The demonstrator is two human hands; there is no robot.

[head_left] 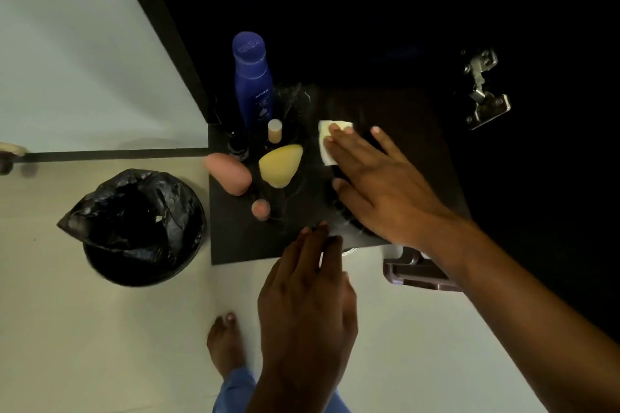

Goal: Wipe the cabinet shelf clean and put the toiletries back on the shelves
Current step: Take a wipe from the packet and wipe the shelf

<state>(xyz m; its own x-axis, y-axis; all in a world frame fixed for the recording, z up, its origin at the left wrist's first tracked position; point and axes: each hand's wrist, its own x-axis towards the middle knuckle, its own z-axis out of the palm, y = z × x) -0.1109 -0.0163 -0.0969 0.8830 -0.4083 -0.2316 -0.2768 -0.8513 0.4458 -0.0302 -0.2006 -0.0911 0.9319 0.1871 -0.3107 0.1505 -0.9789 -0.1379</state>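
**Dark matte shelf, pale wipe under flat right hand**

Dark shelf (235, 241) sits mid-frame. I see the right hand (379, 184), fingers spread straight, pressing a small pale square wipe (323, 141) flat against it. Left hand (307, 298) hovers at the shelf's lower edge, fingers together, holding nothing. Left of the wipe: tall glossy blue bottle (252, 77), yellow teardrop sponge (280, 164), pink rounded sponge (228, 173). Crinkled black bin liner (134, 214), lower left.
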